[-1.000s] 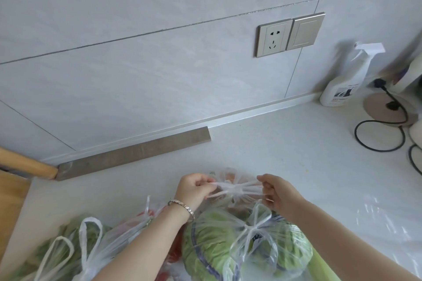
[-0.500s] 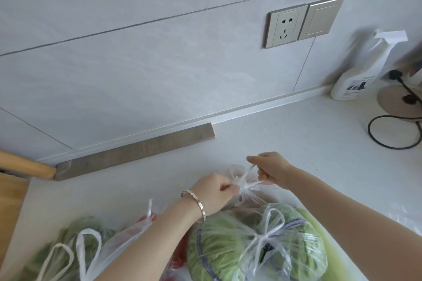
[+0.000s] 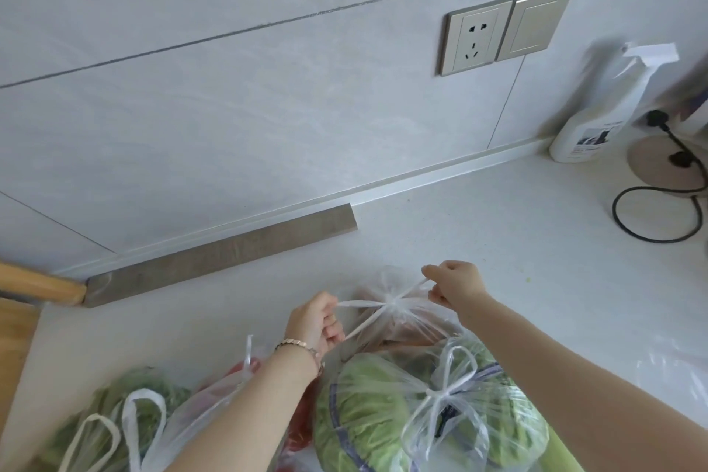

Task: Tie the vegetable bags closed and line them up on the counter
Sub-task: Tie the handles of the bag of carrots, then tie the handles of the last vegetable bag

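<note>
A: Why are you drawing the handles out to opposite sides?

B: You're pulling them apart, I'd judge, to cinch the knot (image 3: pixel 390 305) down on the bag (image 3: pixel 406 322). Your left hand (image 3: pixel 318 322) is pinching two strands, fingers curled round them. Your right hand (image 3: pixel 454 282) is pinching the other ends between thumb and fingertips, farther from you and nearer the wall.

A: And where is the bag sitting relative to your grip?

B: It's lying on the counter (image 3: pixel 498 241) between your hands and a little below them, with the knot about midway along the taut strands. The brownish contents are bulging below the knot, so their weight is likely anchoring the bag while you're tightening. What they are isn't showing through the plastic.

A: Why are you working beyond the cabbage bag (image 3: pixel 367 410)?

B: That one is sitting nearest you, already tied in a bow and touching the bag you're handling. You're probably reaching over it because the pile is crowding your side. To your left, a leafy bag (image 3: pixel 153 391) and a red bag (image 3: pixel 233 372) are lying with handles loose, so they're waiting for knots.

A: And the line-up?

B: Nothing is looking lined up yet; the bags are huddling together. You'll be wanting a row along the counter, stopping short of the bottle (image 3: pixel 597 126).
</note>
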The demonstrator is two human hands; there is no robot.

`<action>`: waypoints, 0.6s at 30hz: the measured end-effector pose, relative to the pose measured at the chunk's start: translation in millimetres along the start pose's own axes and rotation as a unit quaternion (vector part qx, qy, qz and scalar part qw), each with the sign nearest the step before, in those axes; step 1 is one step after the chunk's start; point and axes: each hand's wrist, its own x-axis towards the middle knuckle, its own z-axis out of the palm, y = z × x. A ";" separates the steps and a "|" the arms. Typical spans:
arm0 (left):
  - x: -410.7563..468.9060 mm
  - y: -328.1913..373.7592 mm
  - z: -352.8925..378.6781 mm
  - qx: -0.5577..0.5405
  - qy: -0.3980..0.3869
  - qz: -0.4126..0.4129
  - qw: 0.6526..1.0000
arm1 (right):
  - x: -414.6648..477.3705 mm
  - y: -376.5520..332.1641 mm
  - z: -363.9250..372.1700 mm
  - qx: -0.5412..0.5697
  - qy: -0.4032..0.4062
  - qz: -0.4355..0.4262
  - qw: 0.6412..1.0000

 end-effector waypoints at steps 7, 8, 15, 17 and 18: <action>-24.5 25.1 17.3 0.543 0.029 0.144 0.827 | -36.3 -24.2 -9.9 -0.346 -0.080 -0.078 0.931; -34.0 26.4 22.7 0.582 0.032 0.158 0.797 | -44.8 -28.5 -16.9 -0.380 -0.072 -0.103 0.917; -92.3 16.3 62.7 0.595 -0.043 0.388 0.702 | -111.8 -41.9 -100.5 -0.592 0.048 -0.199 0.779; -108.4 6.7 76.8 0.559 -0.103 0.386 0.727 | -128.0 -33.7 -129.3 -0.648 0.065 -0.153 0.744; -115.9 1.5 82.9 0.550 -0.121 0.388 0.729 | -133.4 -28.5 -141.6 -0.666 0.054 -0.115 0.735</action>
